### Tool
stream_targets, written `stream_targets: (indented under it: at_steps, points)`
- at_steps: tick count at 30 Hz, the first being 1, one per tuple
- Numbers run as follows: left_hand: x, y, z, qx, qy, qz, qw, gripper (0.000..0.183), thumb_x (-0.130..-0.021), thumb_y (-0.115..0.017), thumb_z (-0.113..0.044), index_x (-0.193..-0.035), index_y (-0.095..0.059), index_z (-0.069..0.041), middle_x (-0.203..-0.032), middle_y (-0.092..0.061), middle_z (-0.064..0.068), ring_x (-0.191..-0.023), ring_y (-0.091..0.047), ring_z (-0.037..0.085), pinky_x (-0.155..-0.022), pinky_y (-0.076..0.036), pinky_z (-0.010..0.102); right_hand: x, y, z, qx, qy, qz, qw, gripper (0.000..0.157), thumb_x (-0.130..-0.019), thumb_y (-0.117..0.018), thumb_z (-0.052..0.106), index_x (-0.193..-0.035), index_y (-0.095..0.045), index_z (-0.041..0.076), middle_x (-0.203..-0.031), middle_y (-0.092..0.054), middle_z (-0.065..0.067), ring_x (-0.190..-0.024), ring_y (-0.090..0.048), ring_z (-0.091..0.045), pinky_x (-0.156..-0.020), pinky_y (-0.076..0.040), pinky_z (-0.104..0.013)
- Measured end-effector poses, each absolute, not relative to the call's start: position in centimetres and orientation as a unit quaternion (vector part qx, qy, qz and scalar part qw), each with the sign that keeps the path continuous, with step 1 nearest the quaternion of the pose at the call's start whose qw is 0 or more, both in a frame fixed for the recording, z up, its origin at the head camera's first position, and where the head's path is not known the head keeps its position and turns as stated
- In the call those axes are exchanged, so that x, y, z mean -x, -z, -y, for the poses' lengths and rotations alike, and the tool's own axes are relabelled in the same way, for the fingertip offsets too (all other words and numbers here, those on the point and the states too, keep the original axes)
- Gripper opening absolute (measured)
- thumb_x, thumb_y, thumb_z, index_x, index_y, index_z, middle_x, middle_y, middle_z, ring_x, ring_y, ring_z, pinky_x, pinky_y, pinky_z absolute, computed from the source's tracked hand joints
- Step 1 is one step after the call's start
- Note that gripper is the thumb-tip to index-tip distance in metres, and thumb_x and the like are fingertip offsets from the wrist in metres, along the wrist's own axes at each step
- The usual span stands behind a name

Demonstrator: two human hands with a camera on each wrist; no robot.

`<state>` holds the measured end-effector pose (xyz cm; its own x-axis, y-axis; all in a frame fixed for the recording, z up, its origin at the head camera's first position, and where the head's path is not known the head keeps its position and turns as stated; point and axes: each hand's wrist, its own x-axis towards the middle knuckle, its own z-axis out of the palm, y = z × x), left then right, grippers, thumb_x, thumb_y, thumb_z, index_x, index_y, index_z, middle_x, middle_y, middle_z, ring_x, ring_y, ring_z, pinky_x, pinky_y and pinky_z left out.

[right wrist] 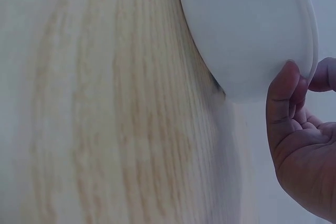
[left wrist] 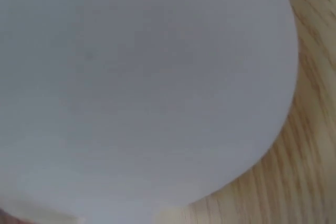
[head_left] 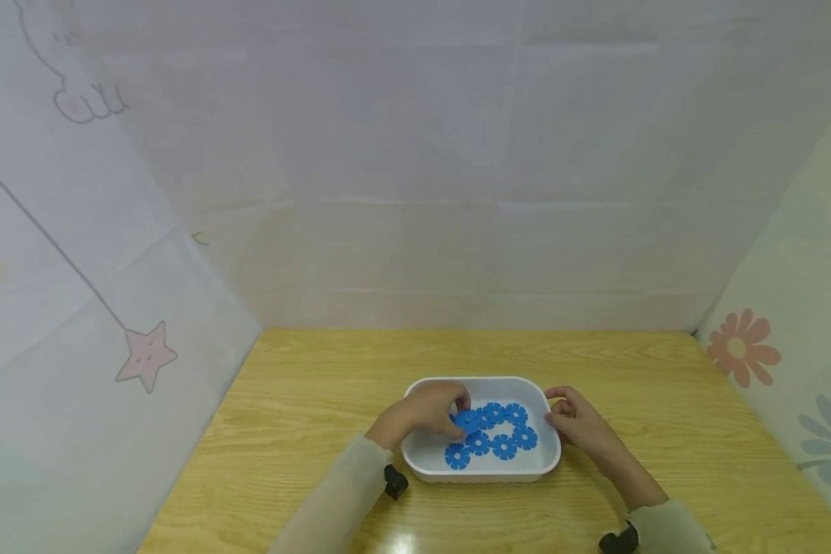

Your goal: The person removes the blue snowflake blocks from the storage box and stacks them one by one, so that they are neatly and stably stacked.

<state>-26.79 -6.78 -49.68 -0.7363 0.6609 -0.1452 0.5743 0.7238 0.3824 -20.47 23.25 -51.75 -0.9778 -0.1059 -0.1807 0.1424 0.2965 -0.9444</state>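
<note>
On the table sits a white plastic basin (head_left: 482, 474) with rounded ends, holding several flat blue flower-shaped discs (head_left: 504, 447). My left hand (head_left: 425, 408) reaches over the basin's left side and pinches one blue flower-shaped disc (head_left: 468, 417) between thumb and fingers. At the opposite end, my right hand (head_left: 579, 428) grips the basin's rim. The right wrist view shows the thumb of that hand (right wrist: 302, 140) against the outer wall of the basin (right wrist: 247, 30). Only the basin's blurred side (left wrist: 152, 98) fills most of the left wrist view; the held disc is hidden there.
The wooden table (head_left: 332, 369) extends around the basin to a pale cloth backdrop (head_left: 402, 231) behind and at both sides. Each wrist carries a small black camera, such as the left one (head_left: 395, 482).
</note>
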Motion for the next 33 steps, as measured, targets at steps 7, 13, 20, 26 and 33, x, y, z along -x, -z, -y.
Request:
stream_targets:
  at_steps: [7,13,20,26,33]
  points:
    - [26.5,49.4,7.3,-0.341,-0.237,-0.9,0.135,0.042,-0.081,-0.087,-0.029,-0.118,-0.067,-0.024,-0.107,-0.066,-0.015,-0.082,-0.06,0.004,-0.075,-0.05,0.022,20.4,51.9,-23.2,-0.014,0.588,-0.802,0.102,0.046,-0.098,-0.062,0.009,-0.139,-0.042,0.002,-0.093,-0.056,-0.012,-0.081,-0.059,-0.023,-0.069,-0.056,-0.032]
    - [25.9,49.1,8.0,-0.331,-0.307,-0.879,0.15,0.046,-0.085,-0.083,-0.03,-0.128,-0.066,-0.025,-0.109,-0.066,-0.011,-0.073,-0.056,0.004,-0.064,-0.049,0.022,20.4,52.1,-23.3,-0.014,0.59,-0.801,0.102,0.048,-0.098,-0.063,0.01,-0.14,-0.041,0.003,-0.094,-0.057,-0.013,-0.081,-0.059,-0.024,-0.068,-0.056,-0.032]
    - [25.3,48.3,9.1,-0.346,-0.33,-0.87,0.125,0.043,-0.089,-0.08,-0.027,-0.13,-0.067,-0.022,-0.103,-0.064,-0.011,-0.078,-0.055,0.006,-0.066,-0.048,0.022,20.4,52.1,-23.3,-0.016,0.585,-0.805,0.098,0.047,-0.097,-0.063,0.01,-0.139,-0.042,0.003,-0.093,-0.056,-0.012,-0.079,-0.058,-0.023,-0.066,-0.055,-0.031]
    - [25.3,48.2,10.6,-0.349,-0.327,-0.873,0.095,0.043,-0.091,-0.078,-0.033,-0.131,-0.067,-0.022,-0.105,-0.062,-0.015,-0.085,-0.054,0.007,-0.071,-0.048,0.023,20.3,52.1,-23.3,-0.022,0.584,-0.806,0.098,0.048,-0.098,-0.063,0.01,-0.14,-0.042,0.003,-0.094,-0.056,-0.012,-0.081,-0.058,-0.023,-0.067,-0.054,-0.031]
    - [25.5,48.2,12.6,-0.325,-0.327,-0.884,0.074,0.043,-0.091,-0.078,-0.036,-0.131,-0.067,-0.023,-0.111,-0.063,-0.014,-0.086,-0.055,0.009,-0.071,-0.048,0.024,20.3,52.2,-23.4,-0.025,0.58,-0.808,0.097,0.047,-0.098,-0.062,0.01,-0.141,-0.042,0.004,-0.095,-0.057,-0.012,-0.082,-0.058,-0.023,-0.069,-0.054,-0.031]
